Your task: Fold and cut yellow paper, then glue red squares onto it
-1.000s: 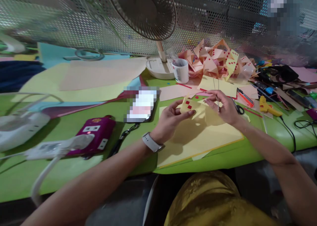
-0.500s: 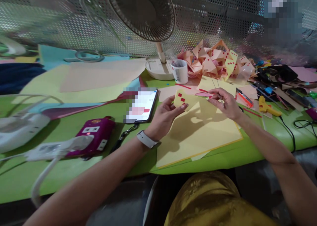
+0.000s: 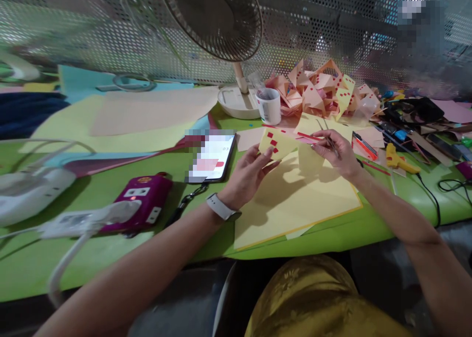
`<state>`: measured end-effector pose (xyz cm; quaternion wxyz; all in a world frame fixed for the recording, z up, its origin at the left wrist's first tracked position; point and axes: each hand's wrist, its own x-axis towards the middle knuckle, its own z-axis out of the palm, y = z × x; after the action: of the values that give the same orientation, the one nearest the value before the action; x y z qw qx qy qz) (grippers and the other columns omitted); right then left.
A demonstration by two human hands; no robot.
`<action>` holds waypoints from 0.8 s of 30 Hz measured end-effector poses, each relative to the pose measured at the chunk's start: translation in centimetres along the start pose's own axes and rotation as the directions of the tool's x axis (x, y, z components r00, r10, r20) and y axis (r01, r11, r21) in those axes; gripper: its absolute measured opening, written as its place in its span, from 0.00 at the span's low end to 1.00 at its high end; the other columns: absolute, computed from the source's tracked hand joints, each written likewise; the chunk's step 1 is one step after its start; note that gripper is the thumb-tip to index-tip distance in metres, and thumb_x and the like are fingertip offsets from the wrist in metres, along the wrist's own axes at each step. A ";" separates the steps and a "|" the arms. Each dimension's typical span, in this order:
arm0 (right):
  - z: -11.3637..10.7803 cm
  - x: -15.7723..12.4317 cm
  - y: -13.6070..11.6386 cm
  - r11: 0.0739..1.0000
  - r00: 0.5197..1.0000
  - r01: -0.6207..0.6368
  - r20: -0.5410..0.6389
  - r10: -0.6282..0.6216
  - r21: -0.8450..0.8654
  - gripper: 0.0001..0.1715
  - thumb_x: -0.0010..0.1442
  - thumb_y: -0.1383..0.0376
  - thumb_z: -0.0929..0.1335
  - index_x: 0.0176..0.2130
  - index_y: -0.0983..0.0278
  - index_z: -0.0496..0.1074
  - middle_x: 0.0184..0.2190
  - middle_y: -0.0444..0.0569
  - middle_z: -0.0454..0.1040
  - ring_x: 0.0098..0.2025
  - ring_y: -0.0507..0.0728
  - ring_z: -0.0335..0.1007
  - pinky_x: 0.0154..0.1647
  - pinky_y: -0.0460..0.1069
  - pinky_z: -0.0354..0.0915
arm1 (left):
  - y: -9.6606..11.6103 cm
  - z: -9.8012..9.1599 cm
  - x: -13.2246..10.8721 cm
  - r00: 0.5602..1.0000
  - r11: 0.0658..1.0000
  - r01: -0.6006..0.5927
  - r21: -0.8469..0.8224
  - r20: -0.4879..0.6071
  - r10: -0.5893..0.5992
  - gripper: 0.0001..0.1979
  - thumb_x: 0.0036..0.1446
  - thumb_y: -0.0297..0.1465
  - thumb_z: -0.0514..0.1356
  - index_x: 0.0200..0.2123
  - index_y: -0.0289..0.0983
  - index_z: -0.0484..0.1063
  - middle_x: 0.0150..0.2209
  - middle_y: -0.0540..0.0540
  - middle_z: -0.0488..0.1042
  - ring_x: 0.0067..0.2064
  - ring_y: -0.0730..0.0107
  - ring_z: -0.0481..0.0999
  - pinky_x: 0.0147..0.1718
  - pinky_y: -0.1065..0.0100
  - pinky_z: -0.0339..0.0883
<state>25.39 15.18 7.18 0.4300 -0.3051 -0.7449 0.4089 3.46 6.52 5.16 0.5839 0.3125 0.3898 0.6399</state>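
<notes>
My left hand point(image 3: 246, 175) pinches a small yellow paper piece point(image 3: 285, 146) by its left end, thumb on its face. Red squares show on that paper beside the thumb. Closed around slim metal tweezers point(image 3: 334, 144), my right hand point(image 3: 336, 155) is at the paper's right end; whether its fingertips also grip the paper I cannot tell. The tweezers' two thin prongs point up and away from me. Under both hands lies a larger yellow sheet point(image 3: 295, 209), with their shadows on it. Red strips point(image 3: 305, 137) lie just behind the held paper.
A phone point(image 3: 212, 157) and a purple power socket point(image 3: 138, 204) are on the left. Behind stand a fan point(image 3: 239, 106), a white cup point(image 3: 269, 108) and a heap of folded pink paper point(image 3: 313, 91). A cutter point(image 3: 365, 146) and a yellow glue gun point(image 3: 400, 161) lie right.
The paper in my left hand has turned so more red squares face me, and my left thumb has shifted lower. The tweezers have tilted slightly in my right hand.
</notes>
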 end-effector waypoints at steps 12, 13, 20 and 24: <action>2.1 -1.2 -0.3 0.999 0.994 0.035 0.103 -0.035 -0.006 0.21 0.58 0.50 0.71 0.44 0.61 0.71 0.32 0.44 0.75 0.36 0.53 0.73 0.43 0.51 0.70 | -1.3 1.3 -1.3 0.974 0.954 0.228 0.196 -0.036 -0.226 0.16 0.41 0.33 0.75 0.33 0.36 0.78 0.46 0.44 0.79 0.46 0.57 0.79 0.41 0.61 0.80; 1.9 -1.1 -0.6 0.998 0.993 0.060 0.106 -0.057 -0.027 0.20 0.60 0.50 0.70 0.45 0.61 0.71 0.33 0.45 0.76 0.38 0.54 0.74 0.44 0.52 0.70 | -1.4 1.3 -1.3 0.977 0.959 0.212 0.189 -0.050 -0.206 0.16 0.41 0.34 0.75 0.33 0.36 0.78 0.45 0.44 0.78 0.45 0.57 0.79 0.38 0.62 0.80; -2.4 1.6 -3.8 0.977 0.960 0.205 -0.182 -0.213 -0.059 0.20 0.64 0.46 0.65 0.46 0.56 0.69 0.33 0.44 0.78 0.36 0.54 0.77 0.45 0.53 0.74 | -1.5 0.6 -0.9 0.993 0.981 0.117 0.157 -0.048 -0.111 0.21 0.40 0.40 0.75 0.36 0.36 0.77 0.40 0.47 0.77 0.39 0.64 0.78 0.27 0.70 0.78; -5.1 3.0 -3.5 0.968 0.948 0.212 -0.215 -0.237 -0.133 0.27 0.66 0.40 0.59 0.52 0.52 0.68 0.31 0.44 0.77 0.32 0.54 0.77 0.37 0.52 0.74 | -1.3 0.6 -0.9 0.994 0.976 0.102 0.192 -0.045 -0.095 0.22 0.41 0.43 0.74 0.37 0.36 0.78 0.39 0.46 0.78 0.38 0.65 0.78 0.26 0.72 0.76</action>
<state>28.23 17.65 12.91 0.5395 -0.2864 -0.7412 0.2784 4.77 5.71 4.37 0.5747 0.3368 0.4755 0.5746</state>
